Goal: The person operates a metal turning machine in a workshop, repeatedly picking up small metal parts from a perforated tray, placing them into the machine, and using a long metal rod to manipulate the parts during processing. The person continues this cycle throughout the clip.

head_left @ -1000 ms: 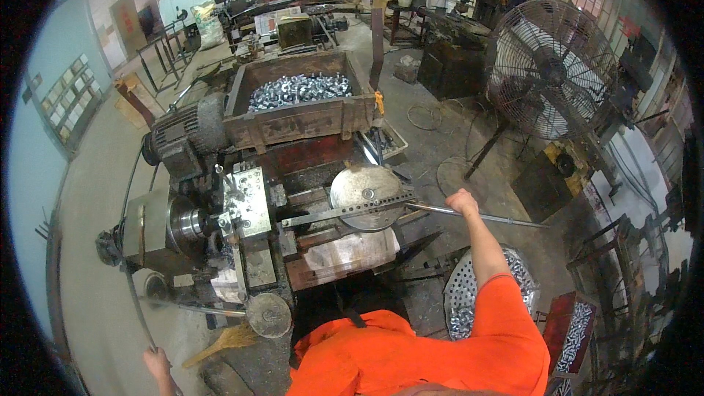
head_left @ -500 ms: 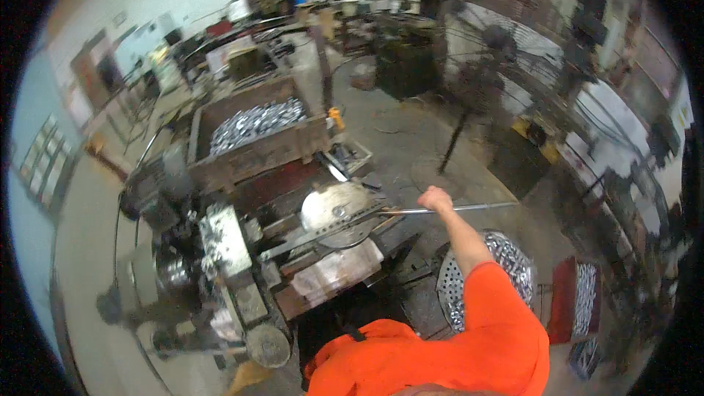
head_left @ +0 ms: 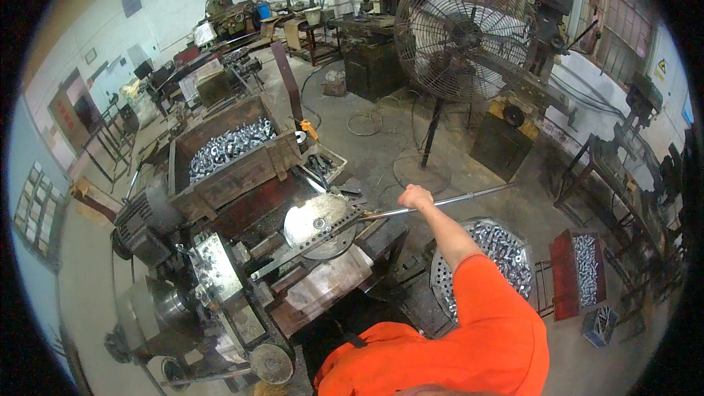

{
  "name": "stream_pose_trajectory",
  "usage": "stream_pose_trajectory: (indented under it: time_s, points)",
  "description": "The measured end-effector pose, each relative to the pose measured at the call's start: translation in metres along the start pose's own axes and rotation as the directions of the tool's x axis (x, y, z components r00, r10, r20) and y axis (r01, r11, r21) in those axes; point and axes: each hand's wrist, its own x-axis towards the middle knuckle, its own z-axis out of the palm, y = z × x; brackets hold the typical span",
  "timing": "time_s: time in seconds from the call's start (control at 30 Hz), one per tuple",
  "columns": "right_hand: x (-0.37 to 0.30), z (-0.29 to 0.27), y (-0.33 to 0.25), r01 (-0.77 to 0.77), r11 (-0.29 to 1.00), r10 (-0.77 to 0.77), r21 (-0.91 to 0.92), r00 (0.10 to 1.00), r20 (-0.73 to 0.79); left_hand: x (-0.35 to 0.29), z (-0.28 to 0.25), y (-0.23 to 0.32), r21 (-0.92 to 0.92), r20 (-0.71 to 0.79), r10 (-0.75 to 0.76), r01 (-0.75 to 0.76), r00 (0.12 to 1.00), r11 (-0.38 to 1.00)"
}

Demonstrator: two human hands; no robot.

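My right hand [head_left: 416, 196] is closed around a long metal lever [head_left: 469, 196], partway along its length, with the arm stretched out in an orange sleeve. The lever joins a flat bar with a row of holes [head_left: 297, 251], which lies across a round metal plate [head_left: 302, 220] on the machine. A pale slab [head_left: 328, 279] lies in front of the plate. My left hand does not show.
Beyond the machine stands a rusty metal bin [head_left: 235, 180] with shiny metal parts. A perforated basin [head_left: 442, 271] of metal parts is by my right arm, a red box [head_left: 565, 286] farther right. A large floor fan [head_left: 466, 33] stands ahead. Motor housings [head_left: 154, 301] are at left.
The view has turned slightly, so the machine and bin appear farther left, and the picture is sharper. My right hand keeps its grip on the lever.
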Motion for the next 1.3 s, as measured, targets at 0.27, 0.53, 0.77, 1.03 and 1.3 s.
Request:
stream_pose_trajectory:
  time_s: [0.27, 0.53, 0.77, 1.03, 1.3]
  points:
    - [0.005, 0.002, 0.001, -0.006, 1.0, 0.006, -0.013, 1.0, -0.005, 0.024, -0.02, 0.047, 0.127, 0.305, -0.637, 0.632, 0.708, 0.764]
    - [-0.004, -0.003, -0.003, 0.004, 1.0, -0.004, 0.02, 1.0, -0.01, 0.035, -0.026, 0.065, 0.237, 0.357, -0.759, 0.733, 0.544, 0.637]
    - [-0.015, -0.01, -0.009, 0.01, 1.0, -0.01, 0.003, 1.0, -0.02, 0.015, -0.011, 0.026, 0.277, 0.271, -0.729, 0.674, 0.629, 0.684]
    - [-0.009, -0.007, -0.005, 0.024, 1.0, -0.024, 0.012, 1.0, -0.01, 0.008, -0.001, 0.007, 0.338, 0.233, -0.721, 0.641, 0.652, 0.689]
    - [-0.007, -0.006, -0.005, -0.002, 1.0, 0.002, 0.009, 1.0, -0.024, 0.007, 0.0, 0.004, 0.276, 0.193, -0.636, 0.581, 0.747, 0.766]
